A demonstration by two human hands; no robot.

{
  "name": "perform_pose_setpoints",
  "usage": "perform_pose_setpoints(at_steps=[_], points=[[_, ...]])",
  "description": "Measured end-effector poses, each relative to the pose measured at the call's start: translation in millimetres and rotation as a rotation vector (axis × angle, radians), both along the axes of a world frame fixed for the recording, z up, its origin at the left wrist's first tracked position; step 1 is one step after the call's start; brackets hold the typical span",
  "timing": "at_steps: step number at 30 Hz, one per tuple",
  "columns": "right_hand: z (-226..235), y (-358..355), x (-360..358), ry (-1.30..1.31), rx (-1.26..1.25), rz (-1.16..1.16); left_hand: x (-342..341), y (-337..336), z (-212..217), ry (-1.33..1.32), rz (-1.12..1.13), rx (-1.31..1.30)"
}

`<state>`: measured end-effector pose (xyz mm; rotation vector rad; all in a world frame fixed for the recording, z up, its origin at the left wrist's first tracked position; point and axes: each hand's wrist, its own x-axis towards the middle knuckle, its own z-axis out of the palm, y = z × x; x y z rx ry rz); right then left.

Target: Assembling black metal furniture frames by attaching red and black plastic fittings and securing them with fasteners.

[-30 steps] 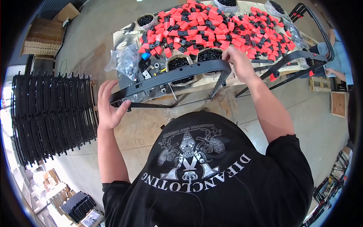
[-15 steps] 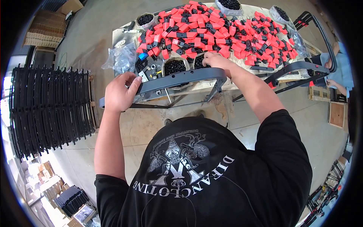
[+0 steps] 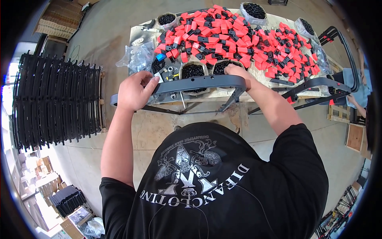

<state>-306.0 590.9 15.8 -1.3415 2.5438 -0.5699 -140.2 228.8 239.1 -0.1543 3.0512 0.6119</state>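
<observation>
My left hand (image 3: 134,91) grips the left end of a long curved grey metal bar (image 3: 199,84) held along the near edge of the worktable (image 3: 140,32). At the bar's right part my right hand (image 3: 238,72) rests on top, fingers by a tub of small black parts (image 3: 223,67). A second tub of black parts (image 3: 193,71) stands just behind the bar. A heap of red and black plastic pieces (image 3: 234,36) covers most of the table.
A stack of curved black frames (image 3: 55,103) stands on the floor to my left. Clear plastic bags (image 3: 139,57) lie at the table's left end. Another curved black bar (image 3: 318,85) lies at the right. Cardboard boxes (image 3: 59,18) sit far left.
The bar has come up and in to the table's edge. My left hand has moved right with it, and my right hand now sits on top of the bar.
</observation>
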Motion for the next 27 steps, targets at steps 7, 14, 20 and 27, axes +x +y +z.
perform_pose_setpoints(at_steps=[7,14,20,27], points=[[-18,2,0,-0.083,-0.154,-0.199,0,1,-1,-0.003,0.006,0.011],[22,3,3,-0.819,-0.432,-0.784,2,-1,-3,0.022,0.018,0.044],[14,29,10,-1.522,-1.358,-0.797,5,-1,-4,0.054,0.019,0.031],[33,55,36,-1.662,-1.284,-0.606,13,-1,-11,0.356,-0.070,0.020]])
